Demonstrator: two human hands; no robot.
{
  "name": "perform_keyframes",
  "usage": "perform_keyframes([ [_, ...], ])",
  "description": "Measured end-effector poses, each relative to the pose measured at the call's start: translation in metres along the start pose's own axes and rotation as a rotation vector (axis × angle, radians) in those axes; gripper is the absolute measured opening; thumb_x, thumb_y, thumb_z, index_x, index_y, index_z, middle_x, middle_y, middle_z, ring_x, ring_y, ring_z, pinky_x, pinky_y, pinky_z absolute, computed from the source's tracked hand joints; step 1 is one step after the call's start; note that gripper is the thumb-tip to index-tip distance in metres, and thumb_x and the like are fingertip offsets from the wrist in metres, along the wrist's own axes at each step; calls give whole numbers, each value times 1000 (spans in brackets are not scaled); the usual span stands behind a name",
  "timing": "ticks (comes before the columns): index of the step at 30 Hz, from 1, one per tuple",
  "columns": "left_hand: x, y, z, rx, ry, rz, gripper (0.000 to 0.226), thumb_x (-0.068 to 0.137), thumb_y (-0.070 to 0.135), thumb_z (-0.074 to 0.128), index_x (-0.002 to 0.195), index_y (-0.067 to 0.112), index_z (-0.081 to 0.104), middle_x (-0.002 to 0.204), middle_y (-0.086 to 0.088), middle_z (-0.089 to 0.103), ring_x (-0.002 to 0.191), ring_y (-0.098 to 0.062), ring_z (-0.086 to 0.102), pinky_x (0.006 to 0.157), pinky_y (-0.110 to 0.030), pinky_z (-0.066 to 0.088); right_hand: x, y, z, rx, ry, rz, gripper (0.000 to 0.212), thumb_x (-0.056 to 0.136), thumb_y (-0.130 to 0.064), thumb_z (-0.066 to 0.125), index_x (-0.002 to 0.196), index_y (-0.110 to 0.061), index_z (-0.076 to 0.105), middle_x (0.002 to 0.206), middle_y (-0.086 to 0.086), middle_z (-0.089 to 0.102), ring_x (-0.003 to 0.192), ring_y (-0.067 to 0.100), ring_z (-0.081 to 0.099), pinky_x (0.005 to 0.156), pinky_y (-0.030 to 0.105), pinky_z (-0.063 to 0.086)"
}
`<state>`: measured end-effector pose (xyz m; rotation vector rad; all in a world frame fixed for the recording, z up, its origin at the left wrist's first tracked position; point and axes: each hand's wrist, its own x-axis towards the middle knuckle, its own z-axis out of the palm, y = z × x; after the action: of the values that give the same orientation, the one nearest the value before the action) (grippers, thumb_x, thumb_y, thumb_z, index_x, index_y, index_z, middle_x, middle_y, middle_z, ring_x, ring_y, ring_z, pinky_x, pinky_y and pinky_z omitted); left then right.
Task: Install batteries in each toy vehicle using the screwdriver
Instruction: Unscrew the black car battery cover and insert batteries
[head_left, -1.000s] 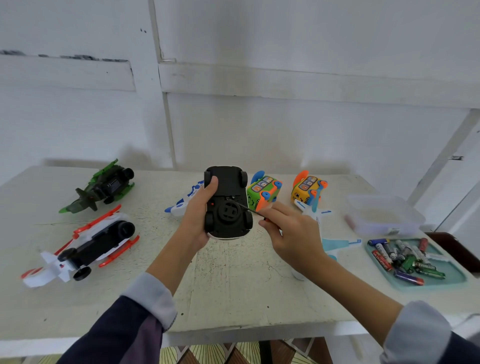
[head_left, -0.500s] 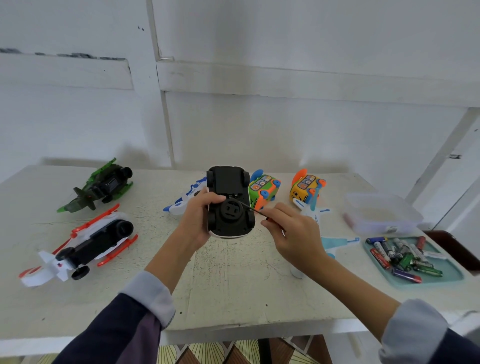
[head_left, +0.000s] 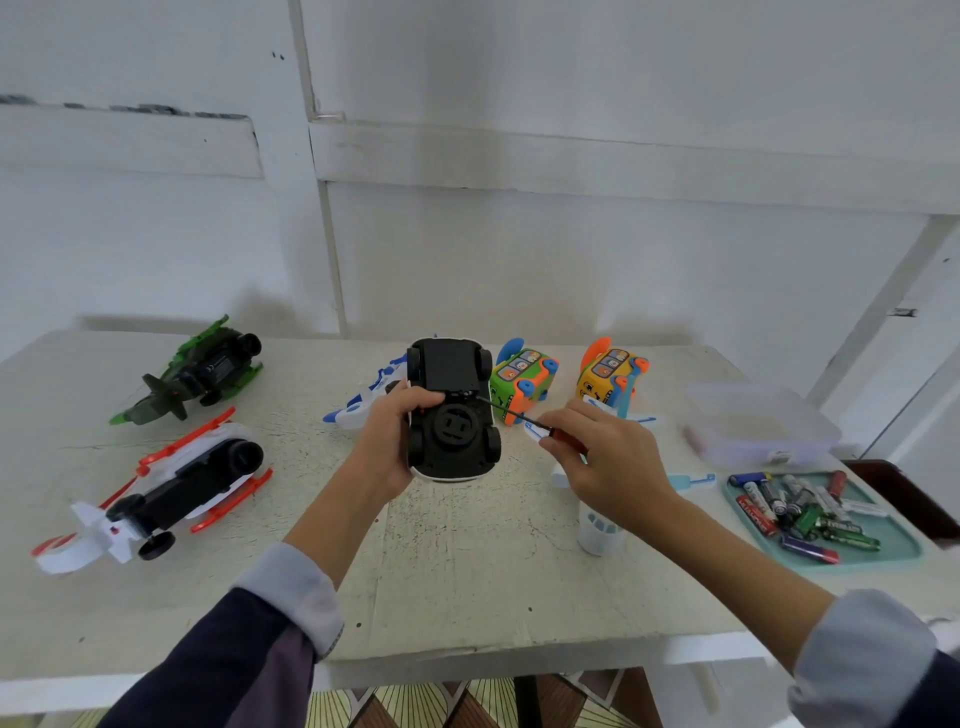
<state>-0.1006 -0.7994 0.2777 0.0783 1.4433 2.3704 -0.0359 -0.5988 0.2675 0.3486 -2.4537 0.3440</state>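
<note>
Left hand (head_left: 387, 441) grips upturned car (head_left: 452, 410); right hand (head_left: 613, 457) pinches screwdriver (head_left: 524, 418) at hatch screw. Batteries (head_left: 800, 512) still in right tray, other toys untouched.

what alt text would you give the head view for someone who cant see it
A person's left hand holds a toy car underside-up above a table while the right hand pinches a screwdriver, tip at the car's underside. Other toy vehicles lie around; a tray of batteries sits at the right.
</note>
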Motion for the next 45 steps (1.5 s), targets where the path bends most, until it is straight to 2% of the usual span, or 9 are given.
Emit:
perform_keyframes([
  [3,0,-2,2,-12,-13,-11,18,88,3,45,101,11,55,68,-2,70,60,-18,68,52,-28,56,3,-4,2,-22,-22,-3,22,80,-28,58,95,-16,69,83,-5,69,62,9,59,51,1,21],
  [6,0,-6,6,-4,-22,-17,19,88,2,45,98,12,57,70,-2,70,62,-19,68,54,-28,56,6,-9,4,-31,-34,14,36,84,-33,53,112,-15,64,93,-2,70,61,13,60,45,7,24],
  [9,-2,-10,9,18,-26,-38,22,87,3,47,102,14,59,78,-4,70,70,-22,67,57,-30,56,11,-14,3,-49,-104,-12,47,91,-31,50,137,-22,46,103,-2,67,66,16,59,43,20,37],
  [11,-4,-13,10,27,-21,-58,25,87,4,48,107,14,60,83,-7,69,74,-25,66,57,-31,56,12,-14,3,-61,-184,-37,51,96,-28,45,145,-30,31,109,-2,61,72,16,57,46,22,37],
  [14,-5,-15,12,26,-17,-77,25,87,2,48,108,11,59,84,-9,67,74,-26,66,53,-30,56,12,-14,4,-84,-213,-60,48,95,-24,42,142,-29,37,95,1,61,64,13,49,42,14,22],
  [22,-4,-17,3,58,17,-74,22,87,1,47,103,12,58,82,-8,68,71,-25,66,55,-30,57,8,-16,4,-27,-282,-27,48,100,-26,36,146,-33,25,111,0,56,84,14,52,57,25,42],
  [29,-1,-14,-26,110,109,-69,28,86,0,50,111,12,55,99,-11,66,82,-26,66,59,-32,57,2,-19,10,16,-372,15,48,101,-27,32,146,-38,19,104,-1,55,79,13,52,61,26,43],
  [36,-5,-7,-71,81,274,-36,33,85,-3,47,113,12,56,102,-13,67,85,-28,65,71,-37,55,-5,-29,37,31,-589,110,44,102,-26,30,144,-38,25,112,0,56,93,15,54,72,29,47],
  [45,-11,-6,-81,89,284,-12,28,85,-5,47,104,12,58,99,-13,66,83,-28,64,73,-37,55,-14,-34,72,1,-827,133,45,101,-26,32,145,-35,25,127,6,55,110,22,54,83,31,44],
])
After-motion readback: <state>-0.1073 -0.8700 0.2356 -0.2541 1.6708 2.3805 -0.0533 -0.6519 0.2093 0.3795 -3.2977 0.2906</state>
